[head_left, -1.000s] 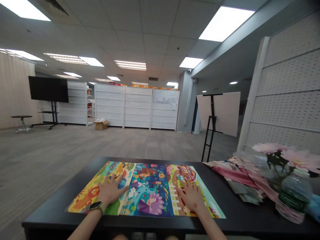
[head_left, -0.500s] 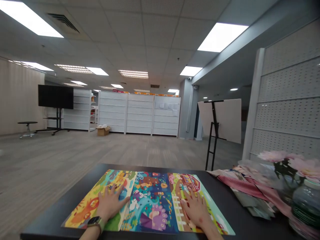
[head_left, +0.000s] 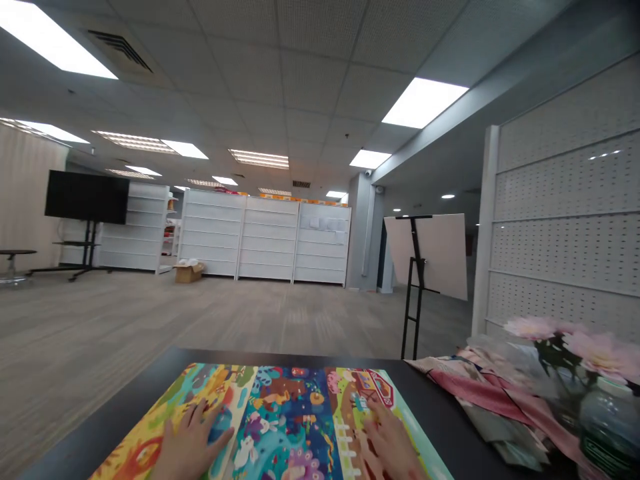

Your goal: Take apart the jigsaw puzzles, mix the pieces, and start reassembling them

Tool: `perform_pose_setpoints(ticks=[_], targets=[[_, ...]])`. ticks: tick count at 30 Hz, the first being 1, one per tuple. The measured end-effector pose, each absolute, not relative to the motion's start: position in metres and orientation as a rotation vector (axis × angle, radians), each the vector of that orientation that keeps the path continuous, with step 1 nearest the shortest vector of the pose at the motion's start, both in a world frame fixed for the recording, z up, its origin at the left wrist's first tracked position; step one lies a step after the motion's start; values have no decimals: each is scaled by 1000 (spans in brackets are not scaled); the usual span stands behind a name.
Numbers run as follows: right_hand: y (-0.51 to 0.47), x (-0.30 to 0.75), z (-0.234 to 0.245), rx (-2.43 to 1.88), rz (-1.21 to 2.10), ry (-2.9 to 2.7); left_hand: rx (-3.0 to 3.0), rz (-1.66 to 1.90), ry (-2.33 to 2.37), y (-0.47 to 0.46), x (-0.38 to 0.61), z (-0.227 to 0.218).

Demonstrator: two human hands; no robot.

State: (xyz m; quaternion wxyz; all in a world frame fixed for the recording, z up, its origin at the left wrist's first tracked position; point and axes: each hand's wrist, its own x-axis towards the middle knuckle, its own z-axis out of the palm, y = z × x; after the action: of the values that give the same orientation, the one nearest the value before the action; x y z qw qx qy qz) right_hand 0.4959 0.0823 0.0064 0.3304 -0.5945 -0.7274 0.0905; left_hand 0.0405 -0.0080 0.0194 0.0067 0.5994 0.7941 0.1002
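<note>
Pictures in bright cartoon colours cover the mat, a thin, flat, glossy sheet of three upright panels set side by side: yellow and orange, then deep blue, then green with a white fence. It lies on the near part of a smooth dark table. The left hand rests palm down on the yellow panel, fingers spread and flat, gripping nothing. The right hand lies likewise open on the green panel, holding nothing. To the right, crumpled pink and grey wrapping sprawls over the table, beside soft pink flowers and a clear, blurred plastic bottle. A white perforated panel rises behind them. Across grey carpet stand a black easel and white slatted shelving.
</note>
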Motion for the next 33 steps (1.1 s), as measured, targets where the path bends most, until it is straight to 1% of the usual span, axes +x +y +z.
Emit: perform_pose_setpoints(ticks=[4,8,14,21,28,33], targets=[[120,469,22,-1473,143,-2055,1960,382,2397,20,50,34],[174,424,33,-1383,135,-2149,2109,446,2223,76,88,44],[217,395,19,-1419,16,-2219,2182,473,2106,148,130,33],[225,390,7,-1494,-99,-2182,2272,612,2042,152,124,16],[221,401,23,-1416,-152,-2221,2323,880,2018,152,122,27],[221,414,28,-1366,-156,-2270,2363,1039,1900,147,112,35]])
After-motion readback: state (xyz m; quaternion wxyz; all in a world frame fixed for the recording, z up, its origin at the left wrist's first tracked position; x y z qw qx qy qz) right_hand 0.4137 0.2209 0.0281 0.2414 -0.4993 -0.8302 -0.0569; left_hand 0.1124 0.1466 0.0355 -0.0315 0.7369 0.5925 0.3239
